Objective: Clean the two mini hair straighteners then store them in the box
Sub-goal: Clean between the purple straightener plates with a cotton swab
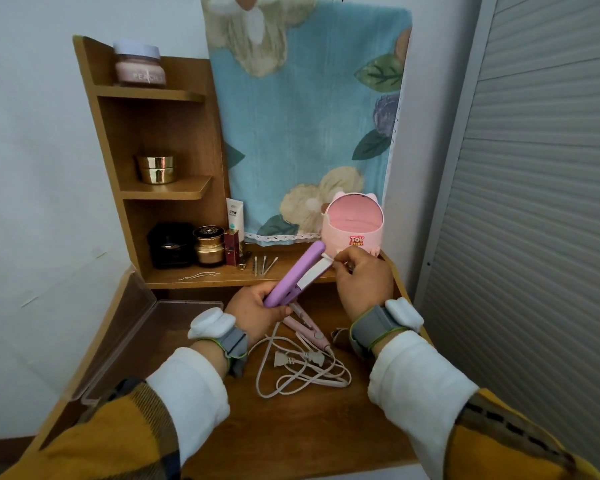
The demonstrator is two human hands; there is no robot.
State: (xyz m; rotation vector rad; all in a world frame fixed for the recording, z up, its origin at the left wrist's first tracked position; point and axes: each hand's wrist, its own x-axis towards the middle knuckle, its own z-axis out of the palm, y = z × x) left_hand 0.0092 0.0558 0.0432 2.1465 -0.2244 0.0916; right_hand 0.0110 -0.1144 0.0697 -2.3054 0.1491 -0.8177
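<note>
Left hand (253, 311) is gripping the purple straightener (297, 275) at its handle end, fingers curled round it, tip angling up and away over the desk (309, 427). Right hand (361, 282) is pinching a swab (327, 257) between thumb and fingertips. The swab's white end is touching the straightener near the far end of the pale plate (314, 275). Cannot tell whether the swab is inside the gap or only on the edge.

Pink straightener (307, 329) is lying on the desk just below the left hand, among loose white cords (291, 372). Box (187, 302) is sitting open at the left, lid up. Spare swabs (264, 265) are lying on the shelf behind.

Judging: the first cleaning is under way and the pink one looks untouched.

To do the step well:
- Left hand bracing steady and letting the arms part so the plate shows.
- Swab running lengthwise in light strokes, then along the plate's edges.
- Rolling the swab to a clean side as it soils.
- Watching that the trailing cord is not dragging the pink one.
</note>
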